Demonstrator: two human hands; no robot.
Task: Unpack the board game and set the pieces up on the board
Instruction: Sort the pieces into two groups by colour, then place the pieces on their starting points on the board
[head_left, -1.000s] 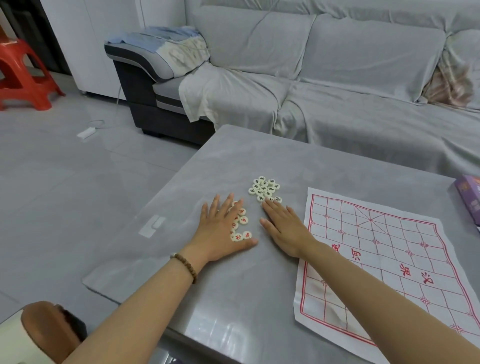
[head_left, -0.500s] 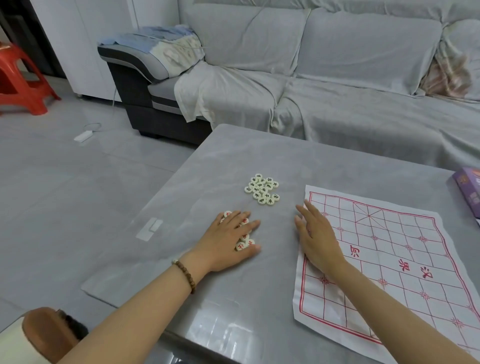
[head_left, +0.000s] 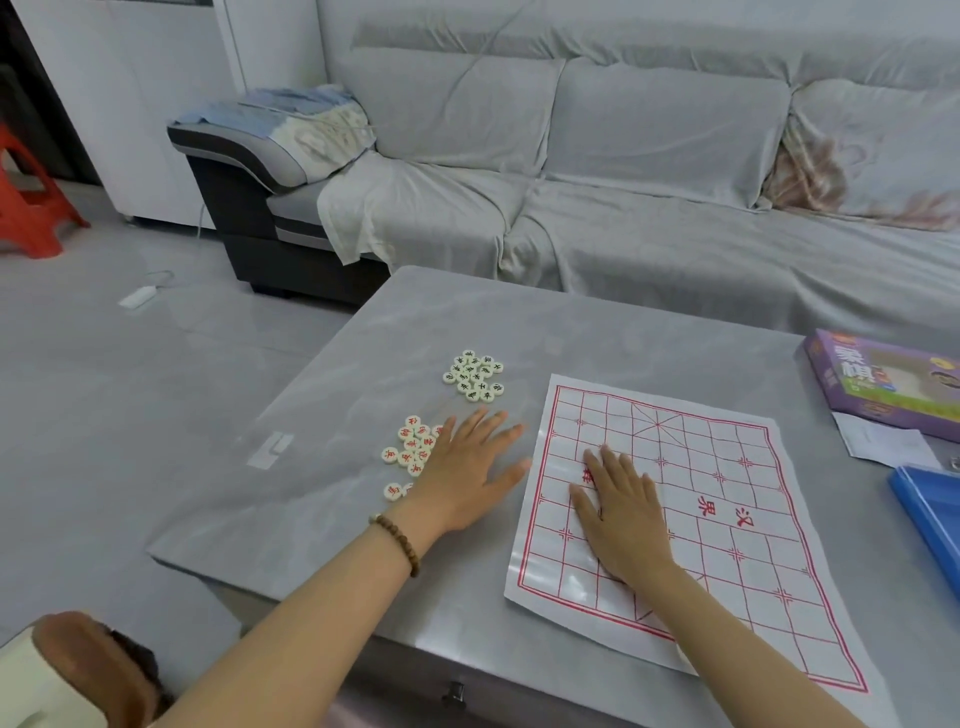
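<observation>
Nearest you, your right hand (head_left: 621, 512) had moved off the piles and onto the board (head_left: 691, 447) over the last second. It lay palm down on the sheet's left-middle squares, fingers straight and slightly spread, gripping nothing. My read is that you were pinning or smoothing the sheet. Your left hand (head_left: 467, 470), with the bead bracelet (head_left: 400, 540) at the wrist, had slid right off the red pieces (head_left: 413, 447). It rested flat on the table (head_left: 623, 332) between that pile and the board's left edge, fingers straight and fanned, thumb out toward the board, holding nothing. Most of the red pile was uncovered, and its nearest pieces sat against or just under the outer edge of that hand; I can't tell which. The black pieces (head_left: 474, 375) sat in a tight cluster further back, apart from the red ones and off the board's far-left corner. So the sorting by colour looked done, the board was laid out, and no piece stood on it yet. Placement is the next step, as I judge it. The game box (head_left: 883, 382), a paper slip (head_left: 883, 444) and a blue tray (head_left: 930, 512) lay to the far right, and the sofa (head_left: 675, 208) stood behind the table.
</observation>
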